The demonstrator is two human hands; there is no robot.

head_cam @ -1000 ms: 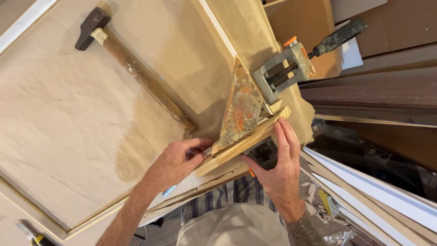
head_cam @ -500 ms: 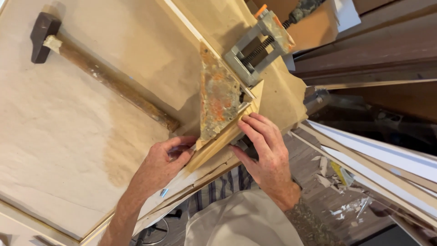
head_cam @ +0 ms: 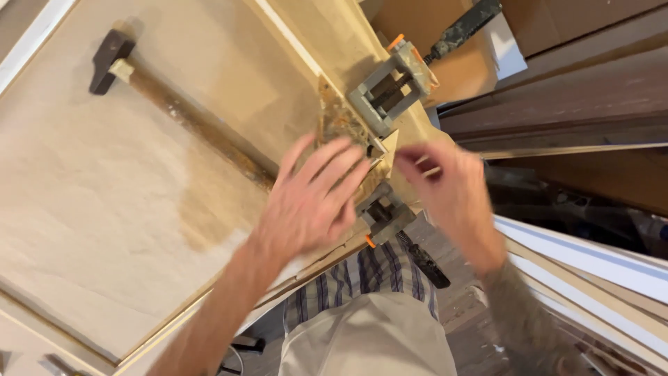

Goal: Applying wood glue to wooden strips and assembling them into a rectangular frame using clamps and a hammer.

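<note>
Step looks like fitting the corner joint: left hand (head_cam: 313,198) lies flat, fingers spread, on the glue-stained wedge (head_cam: 337,122) at the frame corner (head_cam: 386,150) on the tabletop (head_cam: 90,195). Right hand (head_cam: 445,184) is blurred beside the corner, fingers loosely curled; can't tell if it holds anything. Next move likely calls for holding the corner pieces flush while a clamp is tightened.

Count: 2 clamps, upper (head_cam: 390,90) and lower (head_cam: 386,216); 1 hammer (head_cam: 181,115); 1 wedge.

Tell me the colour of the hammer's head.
The hammer's head is dark brown, nearly black, seen in the head view.
</note>
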